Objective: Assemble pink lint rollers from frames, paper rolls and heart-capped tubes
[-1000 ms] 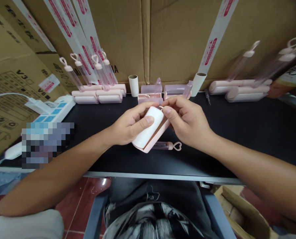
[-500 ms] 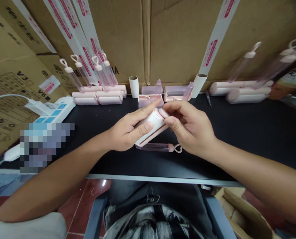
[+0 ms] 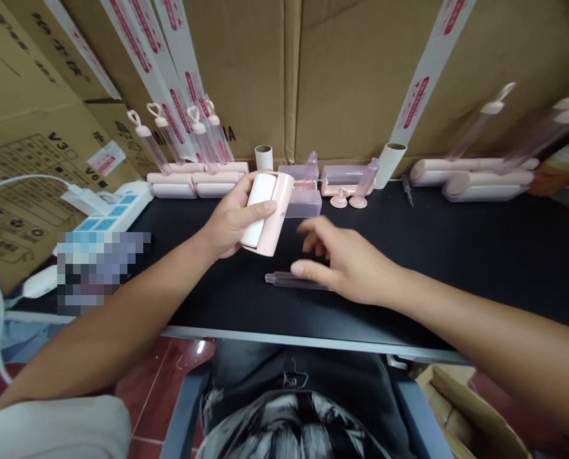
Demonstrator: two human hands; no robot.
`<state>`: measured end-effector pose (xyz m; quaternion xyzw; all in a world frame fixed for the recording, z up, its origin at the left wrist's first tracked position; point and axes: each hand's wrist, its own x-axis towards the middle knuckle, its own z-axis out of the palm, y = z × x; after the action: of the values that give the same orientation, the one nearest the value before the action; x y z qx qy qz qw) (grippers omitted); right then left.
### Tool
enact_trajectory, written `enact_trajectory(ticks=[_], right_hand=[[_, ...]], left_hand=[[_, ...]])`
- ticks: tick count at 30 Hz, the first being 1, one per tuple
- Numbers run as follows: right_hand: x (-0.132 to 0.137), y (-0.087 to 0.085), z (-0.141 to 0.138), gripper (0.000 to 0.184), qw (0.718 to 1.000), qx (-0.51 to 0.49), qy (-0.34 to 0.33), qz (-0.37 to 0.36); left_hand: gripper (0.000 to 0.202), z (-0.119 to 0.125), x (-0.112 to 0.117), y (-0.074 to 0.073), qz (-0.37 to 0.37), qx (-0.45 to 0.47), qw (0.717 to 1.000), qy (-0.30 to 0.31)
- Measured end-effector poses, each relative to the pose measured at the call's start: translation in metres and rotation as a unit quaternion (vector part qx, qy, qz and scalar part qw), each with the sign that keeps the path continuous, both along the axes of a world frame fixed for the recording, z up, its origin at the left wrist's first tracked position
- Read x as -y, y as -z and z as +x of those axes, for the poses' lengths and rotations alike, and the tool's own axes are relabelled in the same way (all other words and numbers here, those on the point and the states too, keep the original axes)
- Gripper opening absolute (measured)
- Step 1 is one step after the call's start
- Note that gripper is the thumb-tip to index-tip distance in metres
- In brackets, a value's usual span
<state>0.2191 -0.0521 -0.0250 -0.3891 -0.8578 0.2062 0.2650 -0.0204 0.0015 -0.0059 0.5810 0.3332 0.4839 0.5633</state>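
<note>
My left hand (image 3: 229, 220) grips a pink lint-roller head (image 3: 265, 213) with a white roll inside, lifted above the black table (image 3: 480, 255) and tilted upright. My right hand (image 3: 346, 264) reaches down with fingers spread over a clear pink handle tube (image 3: 288, 279) that lies flat on the table; the fingertips touch or nearly touch it. The far end of the tube is hidden under the hand.
Along the back edge stand finished pink rollers with heart-topped handles (image 3: 183, 159), cardboard cores (image 3: 264, 157), clear pink covers (image 3: 341, 178) and more rollers at right (image 3: 485, 182). A power strip (image 3: 107, 213) lies at left. Cardboard boxes (image 3: 341, 70) form the back wall.
My hands have parted. The left hand lifted the roller head up and to the left; the right hand let go and dropped onto the handle tube on the table.
</note>
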Motion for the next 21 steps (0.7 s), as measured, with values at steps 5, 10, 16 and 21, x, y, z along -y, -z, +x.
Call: enact_trajectory(ticks=[5,10,16,21], right_hand=[[0.007,-0.007,-0.005,0.021,0.972,0.208,-0.105,0.006],[0.003,-0.015,0.009,0.030,0.986,0.088,-0.110,0.086],[-0.001,-0.005,0.014,0.038,0.979,-0.021,-0.070,0.191],[0.000,-0.002,0.012,0.039,0.981,-0.014,-0.069,0.182]], left_hand=[[0.080,-0.006,-0.003,-0.002,0.003,0.006,1.000,-0.006],[0.073,-0.009,-0.004,-0.006,0.006,0.029,1.000,-0.001],[0.072,-0.012,-0.009,0.000,0.024,0.043,0.997,0.055],[0.070,-0.011,-0.007,0.004,0.024,0.034,0.995,0.087]])
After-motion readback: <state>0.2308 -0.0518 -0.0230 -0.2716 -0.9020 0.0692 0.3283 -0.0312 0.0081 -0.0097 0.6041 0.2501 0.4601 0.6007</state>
